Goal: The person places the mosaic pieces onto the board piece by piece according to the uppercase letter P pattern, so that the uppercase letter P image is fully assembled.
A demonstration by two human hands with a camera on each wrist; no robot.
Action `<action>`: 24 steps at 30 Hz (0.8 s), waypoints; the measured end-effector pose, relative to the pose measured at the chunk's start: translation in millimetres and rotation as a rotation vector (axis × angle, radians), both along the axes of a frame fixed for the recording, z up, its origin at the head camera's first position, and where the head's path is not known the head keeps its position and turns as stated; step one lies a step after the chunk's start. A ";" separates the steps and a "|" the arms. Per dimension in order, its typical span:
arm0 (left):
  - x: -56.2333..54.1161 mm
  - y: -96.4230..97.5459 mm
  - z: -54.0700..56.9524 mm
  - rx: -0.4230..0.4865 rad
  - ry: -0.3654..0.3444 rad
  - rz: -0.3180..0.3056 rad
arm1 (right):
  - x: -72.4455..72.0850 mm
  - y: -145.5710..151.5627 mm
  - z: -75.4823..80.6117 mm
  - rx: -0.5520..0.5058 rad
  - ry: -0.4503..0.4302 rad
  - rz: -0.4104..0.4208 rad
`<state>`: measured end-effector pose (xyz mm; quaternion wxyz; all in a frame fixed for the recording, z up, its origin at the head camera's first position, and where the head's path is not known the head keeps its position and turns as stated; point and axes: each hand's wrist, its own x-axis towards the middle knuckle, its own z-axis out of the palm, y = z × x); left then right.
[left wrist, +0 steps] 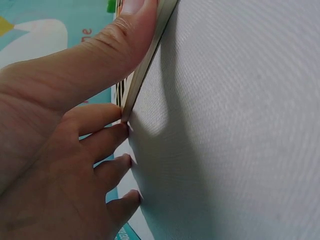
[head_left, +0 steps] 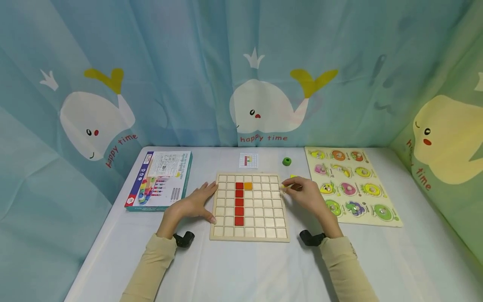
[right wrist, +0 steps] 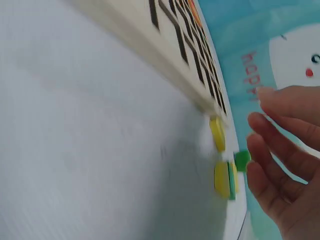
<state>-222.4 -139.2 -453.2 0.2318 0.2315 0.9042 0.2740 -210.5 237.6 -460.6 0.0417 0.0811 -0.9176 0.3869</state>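
A wooden grid board lies on the table between the hands. It holds a column of several red tiles and one orange tile. My left hand touches the board's left edge, its fingers spread and its thumb on the rim, as the left wrist view also shows. Off the board's right edge, my right hand hovers with loosely bent fingers; nothing shows between them in the right wrist view. Yellow tiles lie on the table near that hand, partly hidden by it in the head view.
Behind the board are a small printed grid card and a green bead. A boxed toy set stands at left with a paper on top. At right lies a fruit peg puzzle. A whale-print curtain encloses the table.
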 end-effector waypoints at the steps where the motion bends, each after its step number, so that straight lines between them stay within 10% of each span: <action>1: 0.7 -0.6 -0.1 -0.002 -0.001 0.004 | -0.6 3.2 -0.8 0.002 -0.003 -0.012; 24: -1.3 -0.9 -2.4 0.001 0.003 -0.016 | -32.8 27.0 0.4 0.072 -0.142 -0.076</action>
